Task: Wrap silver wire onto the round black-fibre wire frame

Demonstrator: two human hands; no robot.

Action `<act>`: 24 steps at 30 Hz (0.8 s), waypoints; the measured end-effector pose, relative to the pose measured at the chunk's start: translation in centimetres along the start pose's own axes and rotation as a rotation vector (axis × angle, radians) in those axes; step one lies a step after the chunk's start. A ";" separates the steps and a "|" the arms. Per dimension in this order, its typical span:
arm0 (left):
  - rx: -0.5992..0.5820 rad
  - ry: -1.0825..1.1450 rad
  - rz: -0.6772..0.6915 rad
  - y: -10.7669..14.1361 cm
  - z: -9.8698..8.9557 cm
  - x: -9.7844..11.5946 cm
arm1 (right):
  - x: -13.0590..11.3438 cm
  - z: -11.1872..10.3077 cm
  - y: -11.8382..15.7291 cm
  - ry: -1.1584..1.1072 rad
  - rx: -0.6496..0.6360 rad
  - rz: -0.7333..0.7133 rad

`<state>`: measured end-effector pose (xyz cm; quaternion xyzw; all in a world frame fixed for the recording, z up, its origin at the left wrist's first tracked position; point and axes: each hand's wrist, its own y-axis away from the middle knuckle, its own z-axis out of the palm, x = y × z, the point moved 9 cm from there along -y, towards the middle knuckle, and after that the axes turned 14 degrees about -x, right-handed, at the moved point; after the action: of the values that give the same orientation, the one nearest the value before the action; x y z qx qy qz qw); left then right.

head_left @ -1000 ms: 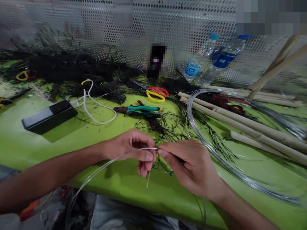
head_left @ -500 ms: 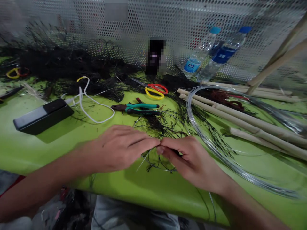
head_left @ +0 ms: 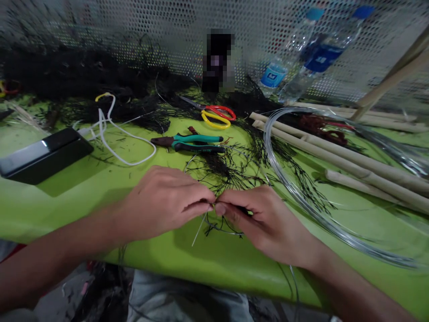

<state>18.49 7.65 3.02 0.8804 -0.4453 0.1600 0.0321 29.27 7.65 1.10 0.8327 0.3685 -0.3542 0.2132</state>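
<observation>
My left hand (head_left: 170,197) and my right hand (head_left: 264,219) meet fingertip to fingertip over the green table (head_left: 187,268). Both are closed in a pinch on thin wire; a short straight end (head_left: 199,229) sticks out below the left fingertips. Under and behind the hands lies black branching netting (head_left: 219,167), partly hidden by the fingers. A wire loop with black knots (head_left: 223,229) hangs just below the right fingertips. Beyond the hands lie pliers (head_left: 197,143) with green and black handles.
Scissors (head_left: 217,116) with red and yellow handles lie behind the pliers. A black power bank (head_left: 47,154) with a white cable (head_left: 134,163) is at left. At right are a wire coil (head_left: 284,179), bamboo sticks (head_left: 348,161) and two bottles (head_left: 275,76) (head_left: 321,56).
The view has tilted and shifted a little, so the table items appear higher. My left hand's thumb now shows below its fingers, and both hands sit slightly further left.
</observation>
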 end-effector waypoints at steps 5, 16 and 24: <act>-0.111 0.518 -0.151 -0.6 0.6 -2.0 | -0.7 0.2 0.3 0.043 0.002 -0.074; -0.305 1.430 -0.353 -1.2 5.3 -3.7 | -1.0 -0.1 0.3 0.116 0.050 -0.102; 0.026 0.532 -0.115 -0.5 -0.8 -1.8 | 0.1 -0.9 0.3 -0.089 0.067 0.007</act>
<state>17.65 9.48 3.25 0.8315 -0.3686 0.3893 0.1456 29.97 8.09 1.64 0.8240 0.3438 -0.4022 0.2027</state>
